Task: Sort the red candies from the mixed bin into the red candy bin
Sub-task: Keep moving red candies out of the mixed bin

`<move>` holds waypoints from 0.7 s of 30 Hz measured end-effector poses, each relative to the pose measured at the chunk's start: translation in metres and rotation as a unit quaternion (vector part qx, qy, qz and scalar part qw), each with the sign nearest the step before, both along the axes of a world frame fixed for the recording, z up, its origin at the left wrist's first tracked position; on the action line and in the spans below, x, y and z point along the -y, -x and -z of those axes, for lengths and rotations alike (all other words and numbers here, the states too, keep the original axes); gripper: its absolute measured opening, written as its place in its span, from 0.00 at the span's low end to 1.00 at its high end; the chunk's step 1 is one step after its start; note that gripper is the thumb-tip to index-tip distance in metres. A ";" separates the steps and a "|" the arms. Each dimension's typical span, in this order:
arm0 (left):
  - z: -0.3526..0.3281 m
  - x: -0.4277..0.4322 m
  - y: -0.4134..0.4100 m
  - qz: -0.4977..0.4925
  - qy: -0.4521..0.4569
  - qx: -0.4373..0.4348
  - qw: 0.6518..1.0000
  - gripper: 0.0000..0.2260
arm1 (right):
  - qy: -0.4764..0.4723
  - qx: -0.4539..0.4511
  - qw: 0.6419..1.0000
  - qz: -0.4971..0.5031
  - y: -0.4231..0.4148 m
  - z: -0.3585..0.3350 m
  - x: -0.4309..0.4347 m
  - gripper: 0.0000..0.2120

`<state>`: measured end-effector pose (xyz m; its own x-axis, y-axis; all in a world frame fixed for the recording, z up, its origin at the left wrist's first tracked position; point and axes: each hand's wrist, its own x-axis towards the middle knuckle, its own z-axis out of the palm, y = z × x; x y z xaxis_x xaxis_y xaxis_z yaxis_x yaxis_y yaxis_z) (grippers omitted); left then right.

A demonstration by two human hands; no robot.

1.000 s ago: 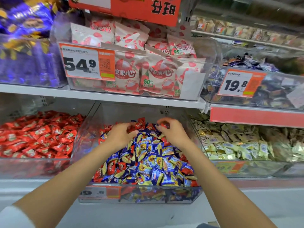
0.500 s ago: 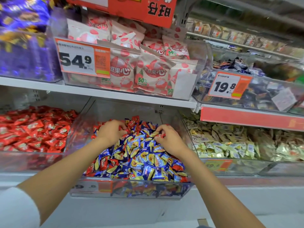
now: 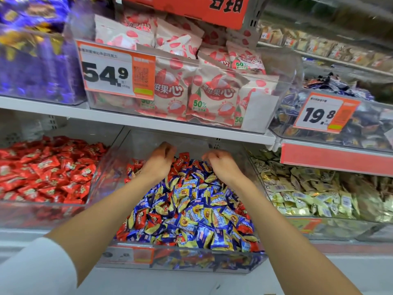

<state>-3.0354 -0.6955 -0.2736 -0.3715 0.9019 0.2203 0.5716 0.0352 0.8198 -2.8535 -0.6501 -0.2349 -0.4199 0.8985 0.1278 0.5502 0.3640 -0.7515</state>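
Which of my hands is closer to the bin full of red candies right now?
Left. Your left hand is over the mixed bin's back left part, beside the red candy bin. Your right hand is farther right, over the mixed bin's middle.

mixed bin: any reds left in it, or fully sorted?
Not sorted. Red candies lie among the blue-and-yellow ones in the mixed bin, near the front and back.

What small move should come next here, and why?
Probably lower the left hand onto the red candies poking out at the back of the mixed bin. Both hands hover curled over that spot; whether either holds anything is unclear. The right hand is over blue wrappers, and the red candy bin sits left.
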 end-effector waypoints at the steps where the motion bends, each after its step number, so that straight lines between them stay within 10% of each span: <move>1: 0.002 -0.003 0.000 -0.001 0.008 -0.016 1.000 0.09 | 0.003 0.004 1.000 -0.004 0.008 0.001 -0.004 0.13; 8: 0.015 -0.010 0.006 0.020 0.084 -0.091 0.992 0.12 | -0.034 0.148 0.987 -0.059 0.025 0.020 -0.021 0.08; 21: -0.023 0.066 -0.001 0.054 0.010 0.047 0.997 0.12 | 0.039 -0.060 0.997 -0.037 -0.012 -0.002 0.025 0.06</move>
